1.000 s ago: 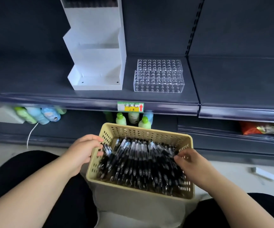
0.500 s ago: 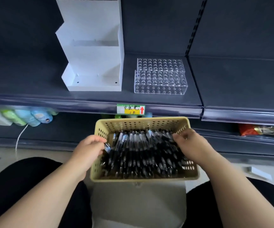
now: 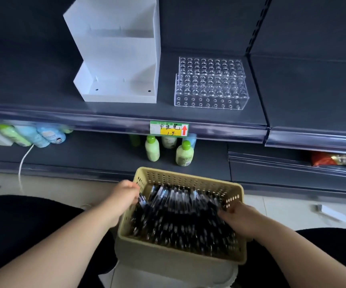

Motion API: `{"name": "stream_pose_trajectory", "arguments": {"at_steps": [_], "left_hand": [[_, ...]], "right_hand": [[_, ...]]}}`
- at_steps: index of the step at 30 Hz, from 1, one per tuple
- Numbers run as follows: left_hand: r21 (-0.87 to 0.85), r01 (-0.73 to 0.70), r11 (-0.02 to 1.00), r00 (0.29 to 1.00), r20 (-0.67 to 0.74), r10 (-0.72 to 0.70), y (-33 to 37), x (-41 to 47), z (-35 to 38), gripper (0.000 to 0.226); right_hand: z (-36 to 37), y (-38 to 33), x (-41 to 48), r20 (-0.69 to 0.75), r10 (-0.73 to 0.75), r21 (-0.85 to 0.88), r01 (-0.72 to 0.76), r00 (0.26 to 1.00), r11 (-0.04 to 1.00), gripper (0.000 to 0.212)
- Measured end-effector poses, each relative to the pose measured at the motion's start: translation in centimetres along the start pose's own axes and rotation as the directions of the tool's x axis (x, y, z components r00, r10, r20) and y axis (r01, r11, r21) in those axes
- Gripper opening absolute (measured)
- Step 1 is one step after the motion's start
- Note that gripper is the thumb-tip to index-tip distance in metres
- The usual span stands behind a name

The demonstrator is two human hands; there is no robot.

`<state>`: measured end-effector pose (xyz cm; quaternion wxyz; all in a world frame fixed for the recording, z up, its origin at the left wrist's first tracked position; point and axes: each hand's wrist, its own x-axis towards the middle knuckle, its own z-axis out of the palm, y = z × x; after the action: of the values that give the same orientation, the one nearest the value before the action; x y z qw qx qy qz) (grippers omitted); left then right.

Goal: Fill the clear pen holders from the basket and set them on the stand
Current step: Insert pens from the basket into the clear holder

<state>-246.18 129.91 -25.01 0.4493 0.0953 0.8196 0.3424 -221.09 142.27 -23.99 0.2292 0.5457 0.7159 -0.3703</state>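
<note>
Here, basket (image 3: 178, 260): sat lower centre of the frame, between both hands.
Pens (image 3: 178, 217): lay inside it, long axes running bottom to top of the frame.
Left hand (image 3: 124, 196): at the left rim, fingers curled on a few pen ends.
Right hand (image 3: 238, 220): fingers buried among the pens; grip could not be determined.
Clear pen holders (image 3: 209, 86): unfilled, on the shelf (image 3: 43, 80), upper centre, well beyond both hands, just right of the white stand (image 3: 116, 59).

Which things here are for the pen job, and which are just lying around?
For the job: basket, pens, clear pen holders, white stand.
Just lying about: green bottles, price tag, white cable, snack packet.
</note>
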Motion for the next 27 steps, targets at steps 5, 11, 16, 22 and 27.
{"name": "stream_pose_trajectory", "arguments": {"at_steps": [5,11,16,22,27], "left_hand": [[-0.034,-0.003,0.999,1.000,-0.023,0.003,0.0,0.4,-0.4,0.017],[-0.008,-0.064,0.998,0.996,-0.064,0.063,-0.9,0.5,-1.2,0.017],[-0.107,-0.033,0.994,0.999,-0.026,0.031,-1.4,0.6,-2.2,0.019],[-0.090,-0.124,0.988,0.992,-0.041,0.121,-1.2,1.0,-2.4,0.021],[0.493,-0.162,0.855,0.969,-0.084,0.232,-0.4,0.6,-1.5,0.010]], "right_hand": [[-2.0,-1.3,1.6,0.027,-0.036,0.082,0.034,0.999,0.996,0.043],[-1.3,-2.7,2.7,-0.029,-0.009,0.080,0.011,1.000,0.997,0.056],[-1.0,-3.4,2.6,-0.059,-0.032,0.206,0.044,0.998,0.978,0.041],[-1.0,-3.6,1.6,-0.159,-0.058,0.140,0.080,0.986,0.987,0.023],[0.0,-3.2,1.4,-0.249,-0.001,-0.003,0.000,0.969,1.000,0.039]]}}
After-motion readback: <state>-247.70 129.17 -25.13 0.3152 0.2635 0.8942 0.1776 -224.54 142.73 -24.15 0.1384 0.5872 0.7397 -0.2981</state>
